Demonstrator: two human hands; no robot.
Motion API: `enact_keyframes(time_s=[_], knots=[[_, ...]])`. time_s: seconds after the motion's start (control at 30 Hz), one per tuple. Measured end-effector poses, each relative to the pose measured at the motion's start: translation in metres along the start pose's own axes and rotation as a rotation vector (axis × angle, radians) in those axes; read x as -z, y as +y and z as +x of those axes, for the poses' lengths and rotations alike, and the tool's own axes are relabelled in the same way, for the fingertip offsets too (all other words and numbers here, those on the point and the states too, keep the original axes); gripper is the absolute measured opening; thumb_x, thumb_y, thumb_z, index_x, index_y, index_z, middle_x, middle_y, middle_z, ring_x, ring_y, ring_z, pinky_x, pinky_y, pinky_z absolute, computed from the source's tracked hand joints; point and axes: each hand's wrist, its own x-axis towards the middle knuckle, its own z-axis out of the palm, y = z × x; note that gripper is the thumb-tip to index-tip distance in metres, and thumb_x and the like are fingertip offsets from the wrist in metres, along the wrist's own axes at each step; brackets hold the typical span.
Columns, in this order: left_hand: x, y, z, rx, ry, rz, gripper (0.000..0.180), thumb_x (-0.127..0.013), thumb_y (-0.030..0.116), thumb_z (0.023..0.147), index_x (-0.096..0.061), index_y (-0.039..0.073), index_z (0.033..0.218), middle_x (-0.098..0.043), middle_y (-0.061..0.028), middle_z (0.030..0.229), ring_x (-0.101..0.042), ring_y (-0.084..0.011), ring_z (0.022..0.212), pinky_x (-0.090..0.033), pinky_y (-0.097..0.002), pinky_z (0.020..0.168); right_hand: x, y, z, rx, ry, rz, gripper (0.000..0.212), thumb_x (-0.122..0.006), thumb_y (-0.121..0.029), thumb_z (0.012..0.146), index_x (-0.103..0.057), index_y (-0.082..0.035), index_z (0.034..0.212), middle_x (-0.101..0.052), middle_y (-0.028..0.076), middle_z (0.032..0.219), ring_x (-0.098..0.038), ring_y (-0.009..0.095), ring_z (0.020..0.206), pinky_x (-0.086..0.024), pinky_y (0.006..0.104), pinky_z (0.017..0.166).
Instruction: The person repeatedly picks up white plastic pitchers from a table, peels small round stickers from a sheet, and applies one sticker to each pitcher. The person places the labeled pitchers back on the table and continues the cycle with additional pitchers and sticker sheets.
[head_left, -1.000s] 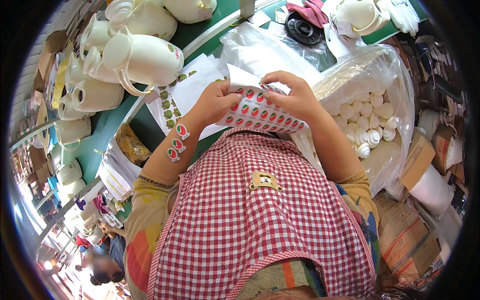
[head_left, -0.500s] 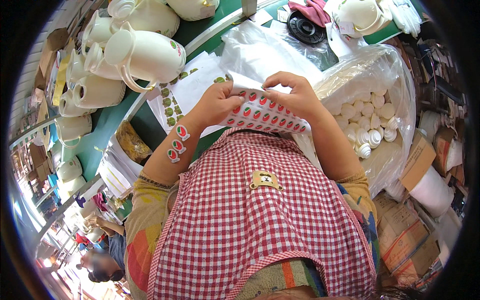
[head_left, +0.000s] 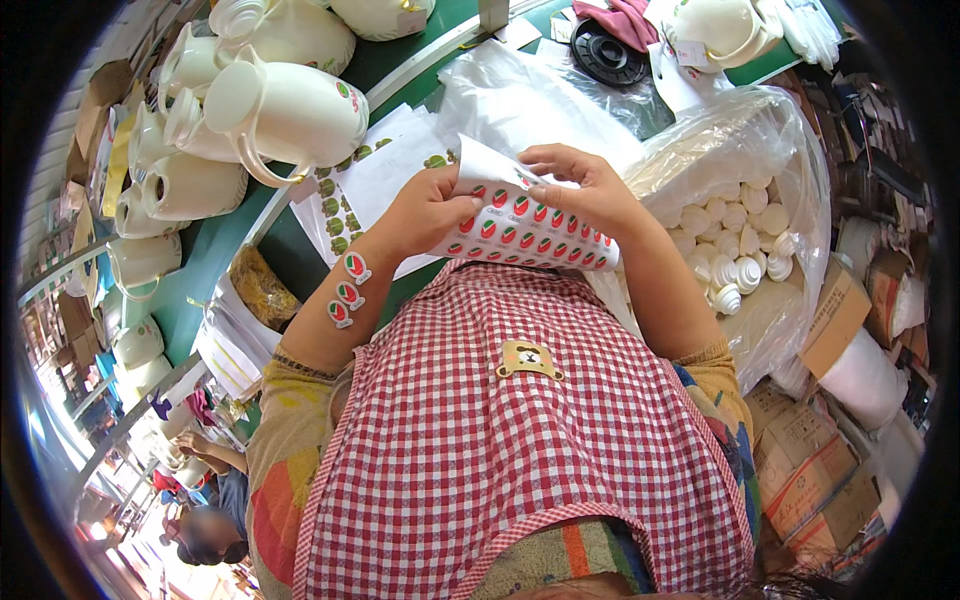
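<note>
A white sheet of stickers (head_left: 525,235) with rows of red-and-green oval prints is held in front of my apron, its top edge folded over. My left hand (head_left: 432,212) grips the sheet's left side, thumb on the printed face. At the top right edge, my right hand (head_left: 585,192) has its thumb on the printed face and its fingers behind the fold; whether a loosened sticker is between them is hidden. Three similar stickers (head_left: 349,295) cling to my left forearm. Beyond the left hand, sheets with green round stickers (head_left: 335,215) lie on the green table.
Several cream jugs (head_left: 310,115) crowd the table at the left. A clear plastic bag (head_left: 790,140) of cream lids (head_left: 740,235) stands at the right, near cardboard boxes (head_left: 810,460). A black round part (head_left: 608,55) lies at the back. Another person (head_left: 215,515) is at the lower left.
My right hand's fingertips have spread slightly and lifted at the fold. The sheet's printed face has tilted more into view, and my left arm has shifted slightly left.
</note>
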Motion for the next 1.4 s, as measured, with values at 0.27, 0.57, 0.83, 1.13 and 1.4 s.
enact_keyframes(time_s=[0.27, 0.57, 0.83, 1.13, 1.4], knots=[[0.003, -0.001, -0.001, -0.014, -0.024, -0.01, 0.03, -0.053, 0.008, 0.08, -0.06, -0.004, 0.107, -0.064, -0.0094, 0.095, -0.06, -0.0133, 0.082, -0.049, -0.0287, 0.074, 0.0, 0.012, 0.001, -0.064, -0.186, 0.095, 0.035, -0.068, -0.012, 0.075, -0.062, 0.0, 0.107, -0.066, 0.01, 0.089, -0.061, 0.014, 0.078, -0.049, 0.0265, 0.072], [0.009, -0.009, -0.003, 0.004, -0.014, -0.112, 0.03, -0.053, 0.006, 0.08, -0.06, -0.004, 0.107, -0.064, -0.0098, 0.095, -0.06, -0.0144, 0.085, -0.048, -0.0291, 0.078, 0.005, 0.01, -0.006, -0.09, -0.145, 0.074, 0.026, -0.068, -0.004, 0.074, -0.064, 0.002, 0.099, -0.066, 0.005, 0.085, -0.06, 0.009, 0.073, -0.048, 0.0223, 0.068], [0.012, 0.0, -0.003, 0.035, -0.032, -0.007, 0.029, -0.052, 0.007, 0.081, -0.061, -0.004, 0.106, -0.064, -0.0092, 0.094, -0.059, -0.0133, 0.083, -0.048, -0.0281, 0.076, 0.008, 0.019, -0.005, -0.047, -0.148, 0.185, 0.021, -0.065, -0.01, 0.078, -0.066, 0.001, 0.096, -0.066, 0.006, 0.083, -0.059, 0.01, 0.071, -0.048, 0.0231, 0.067], [0.012, -0.003, -0.002, 0.005, -0.047, -0.052, 0.031, -0.052, 0.007, 0.079, -0.061, -0.004, 0.106, -0.064, -0.0093, 0.095, -0.06, -0.0144, 0.083, -0.048, -0.0285, 0.076, 0.011, 0.019, 0.0, -0.056, -0.035, 0.056, 0.017, -0.06, -0.01, 0.08, -0.068, 0.001, 0.09, -0.066, 0.007, 0.08, -0.059, 0.01, 0.069, -0.048, 0.0232, 0.066], [0.0, -0.011, 0.028, 0.037, 0.151, -0.011, 0.029, -0.054, 0.009, 0.075, -0.063, -0.001, 0.1, -0.066, -0.009, 0.085, -0.062, -0.0142, 0.073, -0.049, -0.0276, 0.068, -0.022, -0.027, 0.012, 0.863, 0.384, -0.426, 0.011, -0.063, -0.003, 0.077, -0.065, -0.003, 0.087, -0.065, 0.01, 0.086, -0.062, 0.023, 0.077, -0.048, 0.0315, 0.07]])
